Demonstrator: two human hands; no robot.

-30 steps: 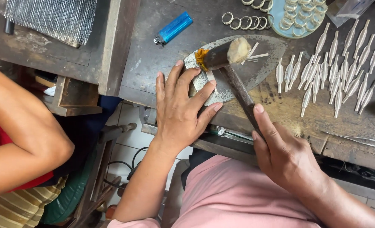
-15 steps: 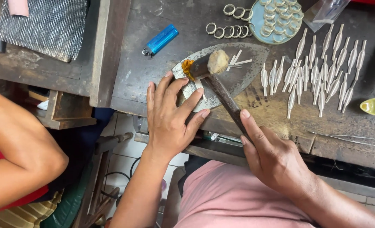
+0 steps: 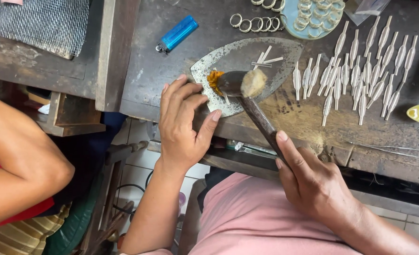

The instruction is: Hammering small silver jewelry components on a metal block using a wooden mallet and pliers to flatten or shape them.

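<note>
Fingers of my right hand (image 3: 313, 184) are wrapped tight around the dark handle of the hammer (image 3: 247, 92), closest to my pink shirt, and since a moment ago the head has dropped lower onto the iron-shaped steel plate (image 3: 240, 54), so I judge a blow is landing. My left hand (image 3: 183, 123) lies flat with fingers spread, gripping nothing, fingertips pressing a small metal strip (image 3: 224, 97) to the plate beside an orange smear. Beyond the head lie a few cut strips (image 3: 266, 59). Farther right sit rows of flattened silver pieces (image 3: 360, 66), and at the back a blue lighter (image 3: 177, 33) and wire rings (image 3: 256, 22)
</note>
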